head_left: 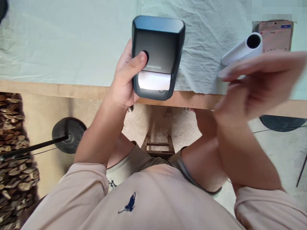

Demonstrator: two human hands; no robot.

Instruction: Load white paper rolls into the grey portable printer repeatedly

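My left hand (127, 72) is closed around a black handheld label printer (155, 48), held above the table's front edge. The thumb lies on the round dark spot on the printer's face. A strip of white label paper (154, 80) shows at the printer's lower end, below the small lettering. On the right, my right hand (259, 83) is blurred by motion over the table edge. Its index finger and thumb look apart, with nothing visible between them. Just behind its fingers lies a white tube (242, 49) with a dark round end, partly hidden by the hand.
A phone (275, 38) with a lit screen lies at the back right. A pale green cloth (72, 41) covers the table, its wooden edge (48, 89) showing. Below are a wooden stool frame (158, 148), a round black base with a pole (69, 131) and stacked firewood (14, 143).
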